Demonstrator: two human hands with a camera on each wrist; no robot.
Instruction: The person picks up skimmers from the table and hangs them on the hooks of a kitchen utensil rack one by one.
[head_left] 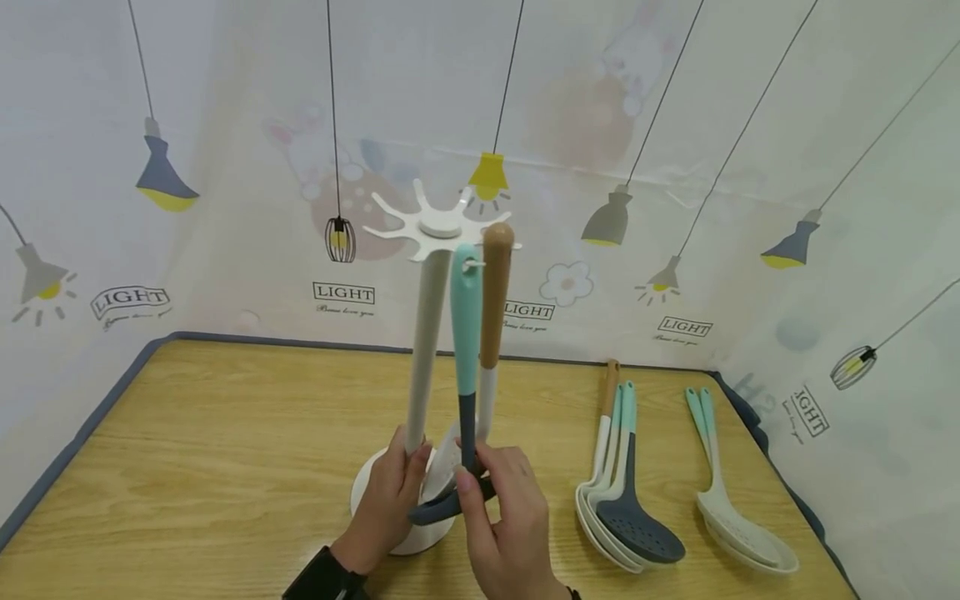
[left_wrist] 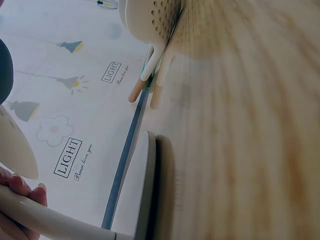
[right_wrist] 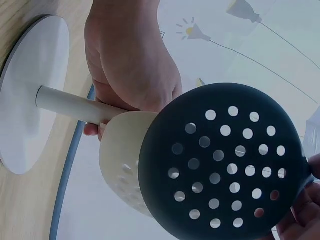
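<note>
My left hand (head_left: 386,500) grips the pole of a white utensil stand (head_left: 426,350) just above its round base. A dark slotted skimmer (head_left: 467,425) with a teal handle hangs upright from one of the stand's hooks, which shows through its handle hole. The fingers and thumb of my right hand (head_left: 513,512) pinch this skimmer low down, by its perforated head. Close behind it hangs a white slotted skimmer (head_left: 496,292) with a wooden handle; its pale head (right_wrist: 125,140) is partly covered by the dark one in the right wrist view.
On the table's right lies a nested stack of utensils with a dark slotted turner (head_left: 641,527) on top. Two white, teal-handled utensils (head_left: 738,525) lie further right. A lamp-printed cloth (head_left: 247,167) rises behind the wooden table (head_left: 225,450).
</note>
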